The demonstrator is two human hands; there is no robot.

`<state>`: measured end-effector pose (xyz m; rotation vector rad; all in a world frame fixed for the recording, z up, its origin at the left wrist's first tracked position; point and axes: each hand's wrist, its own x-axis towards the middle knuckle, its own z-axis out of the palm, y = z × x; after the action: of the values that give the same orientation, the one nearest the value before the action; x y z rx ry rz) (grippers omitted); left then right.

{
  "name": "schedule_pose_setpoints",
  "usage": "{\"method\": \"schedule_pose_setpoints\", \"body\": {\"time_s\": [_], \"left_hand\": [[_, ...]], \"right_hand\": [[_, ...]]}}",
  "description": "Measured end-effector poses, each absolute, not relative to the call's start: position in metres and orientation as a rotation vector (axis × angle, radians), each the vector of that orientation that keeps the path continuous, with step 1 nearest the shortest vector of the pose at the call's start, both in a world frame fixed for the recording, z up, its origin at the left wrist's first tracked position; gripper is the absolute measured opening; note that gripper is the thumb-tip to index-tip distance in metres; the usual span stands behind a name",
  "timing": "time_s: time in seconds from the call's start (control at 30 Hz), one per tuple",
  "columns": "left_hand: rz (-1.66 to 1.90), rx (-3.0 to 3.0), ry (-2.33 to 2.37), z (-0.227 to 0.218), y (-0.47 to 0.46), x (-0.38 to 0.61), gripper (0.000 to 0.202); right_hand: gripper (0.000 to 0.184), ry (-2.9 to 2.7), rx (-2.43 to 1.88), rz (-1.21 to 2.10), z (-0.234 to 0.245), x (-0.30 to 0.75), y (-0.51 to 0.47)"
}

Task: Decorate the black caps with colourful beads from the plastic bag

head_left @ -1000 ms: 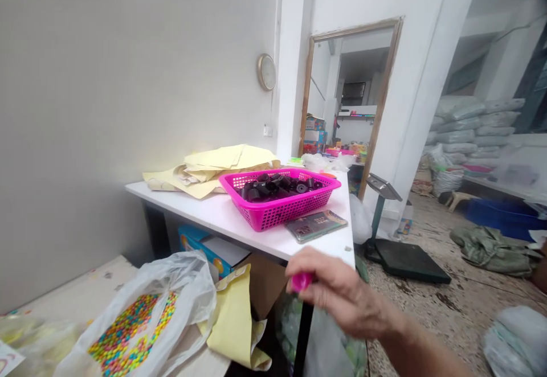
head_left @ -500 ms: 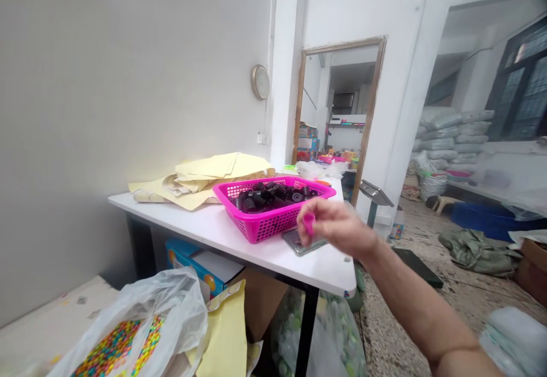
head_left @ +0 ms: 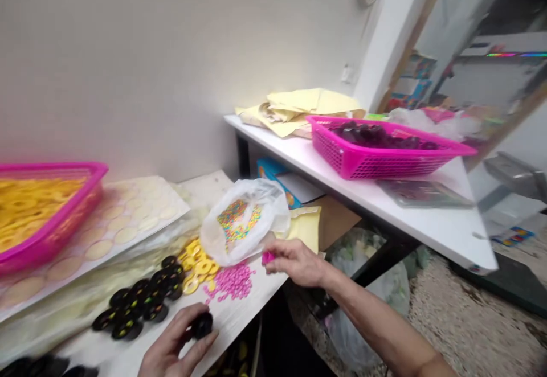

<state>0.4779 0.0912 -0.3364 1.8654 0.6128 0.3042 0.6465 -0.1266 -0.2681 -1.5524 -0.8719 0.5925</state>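
My left hand [head_left: 173, 343] grips a small black round plastic cup [head_left: 202, 326] between thumb and fingers, low over the work table. A small pink plastic cup [head_left: 268, 257] is pinched in the fingertips of my right hand [head_left: 301, 263], held above the table's right edge. Between the hands lie a heap of small pink beads [head_left: 234, 281] and a pile of yellow rings [head_left: 194, 263]. Left of these, several black cups [head_left: 141, 300] stand in a cluster, some with coloured bits inside. Just behind the beads, a white plastic bag [head_left: 273, 195] holds multicoloured beads [head_left: 237, 217].
At left, a pink basket [head_left: 92, 195] of yellow rings rests on sheets with circle outlines [head_left: 128, 217]. On the white table [head_left: 294, 158] at right are another pink basket [head_left: 354, 163] with black parts, yellow paper [head_left: 316, 101] and a flat clear-grey item [head_left: 423, 193].
The view has swung left and down, bringing the work table and my left hand with the black cup into view. My right hand, still pinching the pink cup, has moved away from the white table.
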Motion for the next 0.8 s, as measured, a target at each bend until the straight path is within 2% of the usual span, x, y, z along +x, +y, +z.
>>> {"method": "schedule_pose_setpoints", "body": {"time_s": [0.13, 0.2, 0.3, 0.5, 0.8], "left_hand": [[0.295, 1.773, 0.591, -0.334, 0.089, 0.475, 0.046], [0.288, 1.725, 0.591, -0.332, 0.088, 0.476, 0.047], [0.320, 1.704, 0.588, -0.333, 0.091, 0.483, 0.046], [0.462, 1.771, 0.482, -0.338, 0.104, 0.506, 0.029], [0.441, 1.369, 0.517, -0.335, 0.105, 0.554, 0.035]], "right_hand": [[0.009, -1.000, -1.896, 0.325, -0.291, 0.702, -0.059], [0.015, -1.118, -2.273, 0.149, -0.298, 0.728, -0.027], [0.023, -1.233, -2.617, 0.095, -0.308, 0.759, 0.013], [0.029, -1.377, -2.647, 0.165, -0.326, 0.785, 0.054], [0.016, -1.333, -2.316, 0.512, -0.339, 0.794, 0.059]]}}
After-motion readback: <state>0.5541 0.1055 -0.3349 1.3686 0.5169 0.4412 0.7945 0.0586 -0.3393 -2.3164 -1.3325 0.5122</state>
